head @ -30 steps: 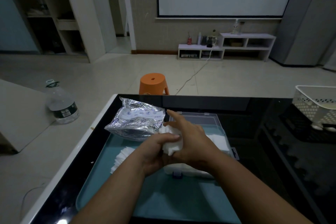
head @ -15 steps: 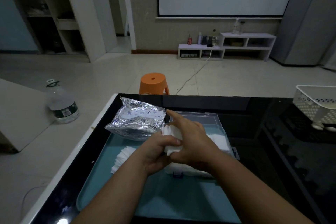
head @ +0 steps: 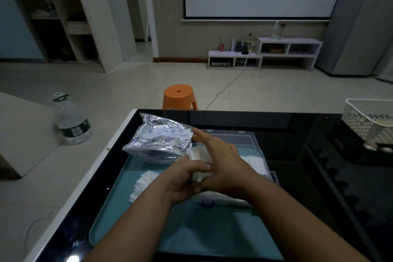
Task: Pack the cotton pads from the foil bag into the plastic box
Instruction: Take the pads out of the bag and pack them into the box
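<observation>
A crinkled silver foil bag [head: 160,141] lies at the back left of a teal tray [head: 212,232]. Right of it stands the clear plastic box [head: 253,140] with its lid open and white cotton pads [head: 253,162] inside. My left hand [head: 182,178] and my right hand [head: 223,164] hold a stack of cotton pads [head: 201,156] between them above the box's front left corner. The right index finger points toward the bag. A loose row of pads [head: 143,183] lies on the tray, left of my hands.
The tray rests on a glossy black table [head: 319,176]. A white perforated basket [head: 370,121] stands at the table's right edge. Beyond the table are an orange stool [head: 178,97] and a large water bottle [head: 71,120] on the tiled floor.
Both hands have shifted the stack of pads slightly between them, staying above the box. The bag and box have not moved.
</observation>
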The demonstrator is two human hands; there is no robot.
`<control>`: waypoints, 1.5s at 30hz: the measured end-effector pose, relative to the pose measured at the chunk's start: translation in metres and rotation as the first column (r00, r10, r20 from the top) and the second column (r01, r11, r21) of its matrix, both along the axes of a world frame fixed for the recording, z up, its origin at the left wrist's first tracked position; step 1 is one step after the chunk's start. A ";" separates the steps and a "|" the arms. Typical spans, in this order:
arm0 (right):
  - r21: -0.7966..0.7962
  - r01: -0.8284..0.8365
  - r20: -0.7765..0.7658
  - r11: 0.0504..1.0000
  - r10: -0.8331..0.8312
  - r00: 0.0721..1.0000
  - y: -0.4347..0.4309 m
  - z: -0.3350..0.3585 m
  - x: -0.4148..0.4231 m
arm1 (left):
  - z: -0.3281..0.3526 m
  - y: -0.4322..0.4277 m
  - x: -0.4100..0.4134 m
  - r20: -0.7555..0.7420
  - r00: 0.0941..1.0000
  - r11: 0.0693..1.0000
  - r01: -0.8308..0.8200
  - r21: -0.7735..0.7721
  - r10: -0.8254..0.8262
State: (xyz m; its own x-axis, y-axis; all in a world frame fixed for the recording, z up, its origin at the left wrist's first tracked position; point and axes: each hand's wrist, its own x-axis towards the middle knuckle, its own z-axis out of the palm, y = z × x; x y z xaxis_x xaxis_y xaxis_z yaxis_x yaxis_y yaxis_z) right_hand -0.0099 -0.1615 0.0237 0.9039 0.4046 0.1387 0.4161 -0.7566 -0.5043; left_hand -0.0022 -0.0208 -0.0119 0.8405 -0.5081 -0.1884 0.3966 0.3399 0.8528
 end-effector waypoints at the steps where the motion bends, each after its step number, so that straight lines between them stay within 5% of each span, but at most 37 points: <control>1: 0.010 0.013 0.004 1.000 -0.013 1.000 -0.001 0.001 0.000 | 0.001 0.000 0.000 -0.001 1.000 1.000 -0.010 -0.008 0.010; 15: 0.006 0.020 -0.084 1.000 -0.020 0.996 -0.010 0.011 -0.006 | 0.000 0.000 0.002 -0.130 0.989 0.990 -0.087 -0.108 0.073; 25: 0.396 0.398 -0.296 0.828 -0.295 0.909 -0.011 0.002 0.003 | 0.005 -0.001 0.010 -0.170 0.912 0.922 -0.385 -0.042 0.374; 29: 0.429 0.447 -0.469 0.785 -0.229 0.853 -0.008 0.000 0.003 | 0.004 0.000 0.012 -0.095 0.909 0.913 -0.408 0.003 0.407; 34: 0.443 0.433 -0.489 0.785 -0.193 0.851 -0.002 0.000 -0.001 | 0.000 0.007 0.014 -0.066 0.914 0.915 -0.397 0.068 0.402; 41: 0.384 0.425 -0.502 0.820 -0.202 0.841 -0.003 -0.001 -0.001 | 0.001 0.011 0.010 0.062 0.895 0.874 -0.444 0.198 0.441; 45: 0.098 0.332 -0.241 0.938 -0.301 0.923 0.001 -0.010 0.001 | -0.003 0.007 0.009 0.256 0.803 0.772 -0.592 0.232 0.538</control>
State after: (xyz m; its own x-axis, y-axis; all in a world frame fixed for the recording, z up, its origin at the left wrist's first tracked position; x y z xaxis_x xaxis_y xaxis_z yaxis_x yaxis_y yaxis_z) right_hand -0.0094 -0.1609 0.0139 0.9954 0.0842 -0.0448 0.0336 -0.7495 -0.6612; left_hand 0.0070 -0.0136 -0.0153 0.9892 0.1235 -0.0790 0.0548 0.1877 0.9807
